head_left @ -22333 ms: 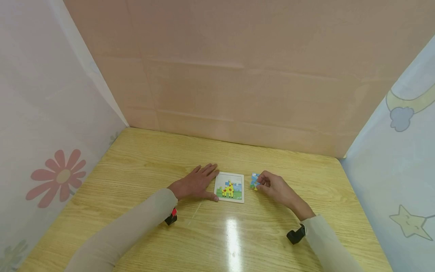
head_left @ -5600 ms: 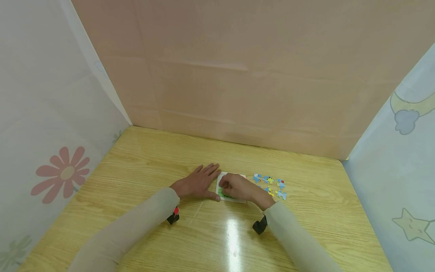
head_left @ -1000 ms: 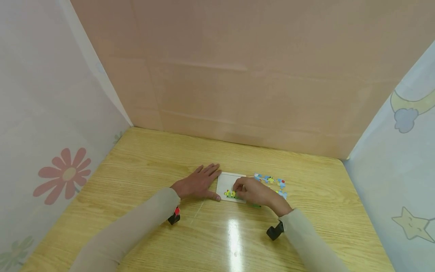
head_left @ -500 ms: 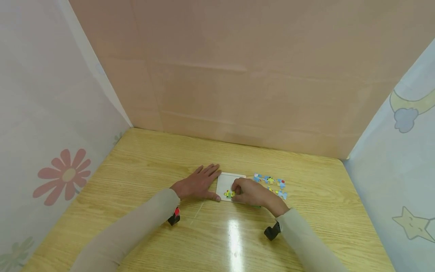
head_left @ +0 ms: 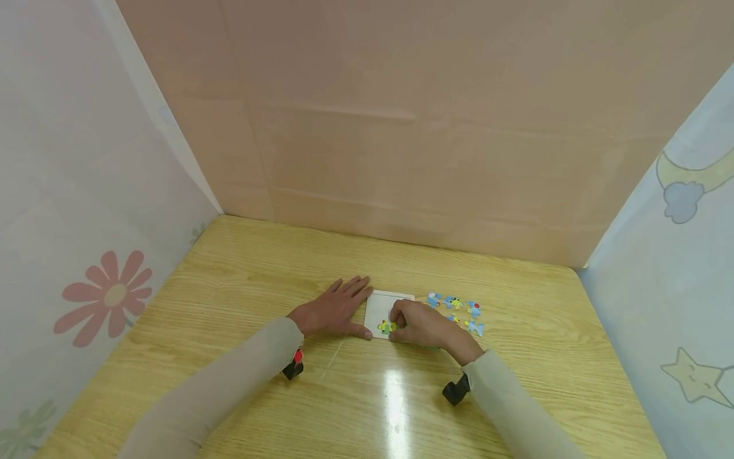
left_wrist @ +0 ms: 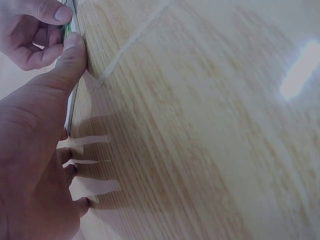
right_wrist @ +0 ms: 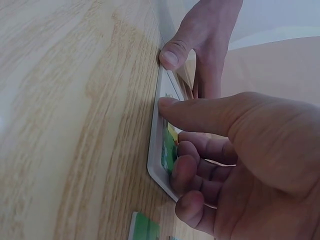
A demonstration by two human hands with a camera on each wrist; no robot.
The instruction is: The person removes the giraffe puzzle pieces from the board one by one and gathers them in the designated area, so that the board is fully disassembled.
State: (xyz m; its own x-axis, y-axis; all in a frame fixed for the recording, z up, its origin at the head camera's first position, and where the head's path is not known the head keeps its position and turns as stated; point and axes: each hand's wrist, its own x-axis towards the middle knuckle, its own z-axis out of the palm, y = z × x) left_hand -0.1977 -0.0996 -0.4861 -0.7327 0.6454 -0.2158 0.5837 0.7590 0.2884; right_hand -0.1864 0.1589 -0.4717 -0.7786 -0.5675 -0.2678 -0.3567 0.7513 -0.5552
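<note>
A square white puzzle tray (head_left: 378, 305) lies flat on the table. My left hand (head_left: 335, 310) is spread beside it, fingertips at its upper left corner and thumb at its lower left. Fingers curled, my right hand (head_left: 424, 324) reaches into the tray's lower part and pinches at a green and yellow puzzle piece (right_wrist: 169, 152), largely hidden in the head view. In the right wrist view, the right thumb lies at the tray's near rim. Another yellow and green piece (head_left: 383, 327) shows left of these fingers, inside the tray. The tray's upper part is bare.
Loose jigsaw pieces (head_left: 455, 303), blue and yellow, lie in rows right of the tray. A green piece (right_wrist: 145, 227) rests on the wooden table (head_left: 321, 395) below the right hand. A brown panel (head_left: 401, 127) stands behind, with printed cloth walls (head_left: 682, 268) on both sides.
Since the oldest frame, the giraffe picture in the tray has shrunk to a little at the bottom, and pieces have spread out at right. Lately my right fingers have shifted slightly left.
</note>
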